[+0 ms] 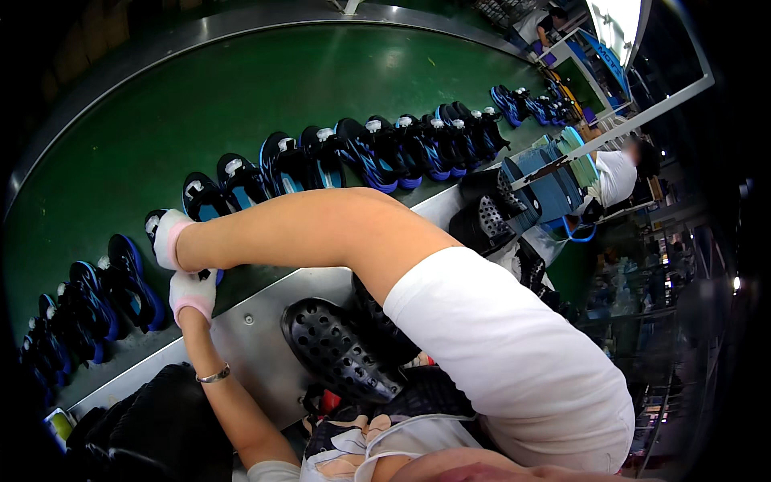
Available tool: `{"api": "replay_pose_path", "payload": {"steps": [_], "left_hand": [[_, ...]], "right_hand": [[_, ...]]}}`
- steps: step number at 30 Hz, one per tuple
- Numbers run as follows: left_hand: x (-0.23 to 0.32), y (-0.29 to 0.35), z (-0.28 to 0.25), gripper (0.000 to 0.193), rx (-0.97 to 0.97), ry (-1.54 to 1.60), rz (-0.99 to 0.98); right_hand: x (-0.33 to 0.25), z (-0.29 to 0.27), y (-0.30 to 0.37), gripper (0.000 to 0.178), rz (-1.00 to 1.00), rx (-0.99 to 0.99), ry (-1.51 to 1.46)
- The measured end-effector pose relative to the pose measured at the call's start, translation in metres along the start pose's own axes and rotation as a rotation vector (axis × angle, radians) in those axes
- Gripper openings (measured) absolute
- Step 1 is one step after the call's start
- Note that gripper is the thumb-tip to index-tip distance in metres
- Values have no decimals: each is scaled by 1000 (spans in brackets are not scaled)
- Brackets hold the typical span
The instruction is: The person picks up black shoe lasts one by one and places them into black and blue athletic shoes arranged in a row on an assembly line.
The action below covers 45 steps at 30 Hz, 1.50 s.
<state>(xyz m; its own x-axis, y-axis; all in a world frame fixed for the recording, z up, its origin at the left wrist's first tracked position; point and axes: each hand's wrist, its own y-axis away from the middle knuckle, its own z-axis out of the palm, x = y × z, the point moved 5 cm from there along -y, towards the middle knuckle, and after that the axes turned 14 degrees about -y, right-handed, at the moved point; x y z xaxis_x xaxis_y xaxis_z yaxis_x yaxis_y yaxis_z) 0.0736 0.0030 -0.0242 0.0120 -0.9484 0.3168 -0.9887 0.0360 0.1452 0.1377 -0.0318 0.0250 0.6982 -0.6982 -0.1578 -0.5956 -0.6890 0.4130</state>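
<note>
Both my hands wear white gloves with pink cuffs and meet at the near edge of a green conveyor belt [265, 96]. Between them is a black sports shoe [151, 223] with blue parts, mostly covered by the gloves. My right hand [169, 241] reaches far across to the left and is closed round the shoe's black end. Just below it, my left hand [193, 294] is closed at the shoe's other side, where a bit of blue shows. Its fingers are partly hidden. More black and blue shoes [285, 165] stand in a row to the right, several with white stuffing inside.
Further shoes [132, 285] line the belt at left. A metal ledge [249, 321] borders it. Near me sit a black perforated clog-like piece [337, 345] and a black bag-like bulk [161, 426]. Stacked blue-grey flat pieces [550, 193] and a person in white [617, 175] are at right.
</note>
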Motion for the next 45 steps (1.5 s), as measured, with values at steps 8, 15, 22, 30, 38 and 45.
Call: {"api": "replay_pose_path", "payload": {"steps": [8, 15, 22, 30, 38, 45], "left_hand": [[1, -1, -3, 38, 155, 26, 122], [-14, 19, -58, 44, 377, 386, -145], [-57, -12, -40, 51, -57, 239, -300], [-48, -31, -57, 51, -168, 99, -349], [-100, -24, -51, 47, 133, -191, -436], [-101, -54, -42, 79, 124, 44, -306]], "right_hand": [[44, -39, 98, 34, 146, 4, -69], [62, -28, 180, 35, 147, 59, -245], [69, -21, 259, 33, 295, 314, -414], [93, 50, 404, 19, 626, 588, -664], [56, 178, 437, 27, 823, 500, -743], [27, 222, 447, 30, 810, 809, -792]]}}
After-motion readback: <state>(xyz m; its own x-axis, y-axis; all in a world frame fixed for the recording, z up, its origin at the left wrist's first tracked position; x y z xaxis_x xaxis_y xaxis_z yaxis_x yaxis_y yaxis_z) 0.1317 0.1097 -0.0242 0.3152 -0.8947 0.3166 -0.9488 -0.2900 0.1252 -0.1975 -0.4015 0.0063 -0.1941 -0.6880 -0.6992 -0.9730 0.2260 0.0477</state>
